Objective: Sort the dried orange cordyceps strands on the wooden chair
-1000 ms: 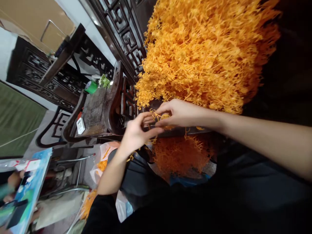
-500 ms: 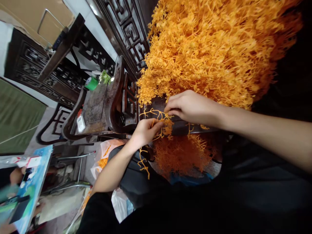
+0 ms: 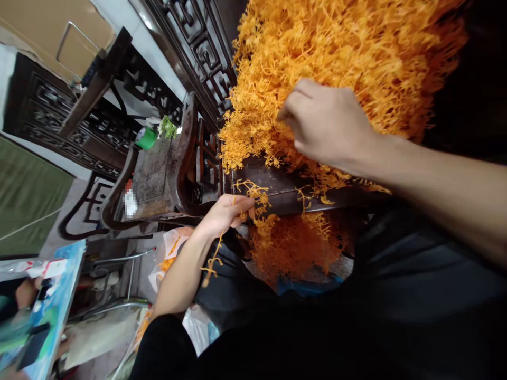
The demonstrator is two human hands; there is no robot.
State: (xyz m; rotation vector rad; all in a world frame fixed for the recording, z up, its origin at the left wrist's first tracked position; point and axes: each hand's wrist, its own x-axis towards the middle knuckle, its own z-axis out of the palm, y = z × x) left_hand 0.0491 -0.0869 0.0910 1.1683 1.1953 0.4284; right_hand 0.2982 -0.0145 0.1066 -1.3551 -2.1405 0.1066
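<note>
My left hand [image 3: 227, 214] pinches an orange branching sprig [image 3: 259, 196] between thumb and fingers. A thin stem of it hangs down below my wrist. My right hand [image 3: 320, 119] is at the front of a big heap of orange branching sprigs [image 3: 356, 58], its fingers bent together; what they hold, if anything, is hidden. The heap sits on a dark wooden seat [image 3: 273, 179]. Below the seat's front edge, between my knees, lies a second mass of darker orange sprigs [image 3: 297, 245].
To the left stands a carved wooden chair [image 3: 152, 179] with a green tape roll [image 3: 146, 138] and a leafy sprig [image 3: 168, 127] on it. Plastic bags [image 3: 200, 327] lie by my left leg. A person's arm [image 3: 26, 293] shows at a blue table [image 3: 59, 295], lower left.
My right hand has moved up from beside my left hand to the heap. My left hand still holds its sprig and has shifted slightly left.
</note>
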